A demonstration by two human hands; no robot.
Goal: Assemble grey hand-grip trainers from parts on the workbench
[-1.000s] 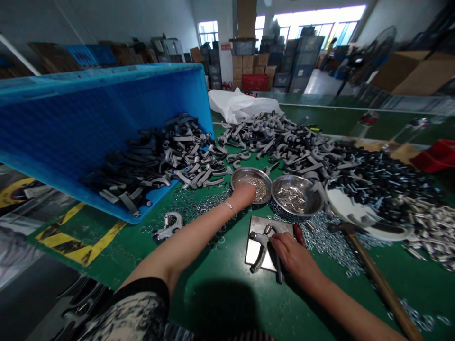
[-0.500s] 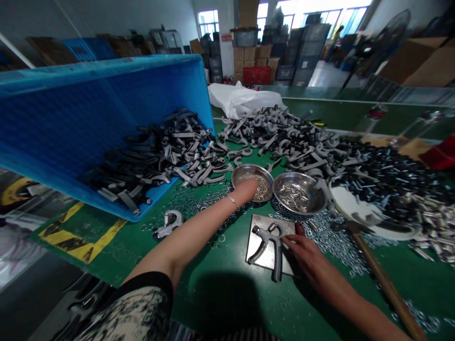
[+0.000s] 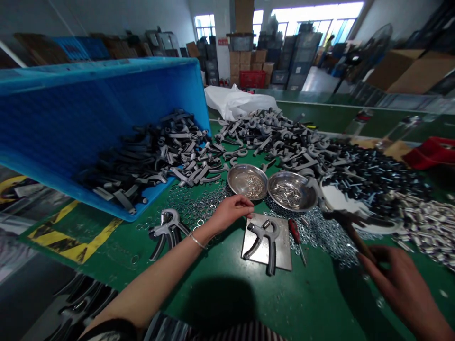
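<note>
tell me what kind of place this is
This looks like a small factory workshop putting together hand grippers. An assembled-looking hand gripper lies on a metal plate, heaps of grey handles cover a green workbench, and stacked cartons and crates stand behind.

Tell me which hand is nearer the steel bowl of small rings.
Left: the left hand sits at the near rim of the steel bowl; the right hand is far right of it, by a hammer handle.

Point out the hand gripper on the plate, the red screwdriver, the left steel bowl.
Hand gripper (image 3: 272, 255), head view, on grip.
Red screwdriver (image 3: 293, 230), head view, on handle.
Left steel bowl (image 3: 228, 180), head view, on rim.
</note>
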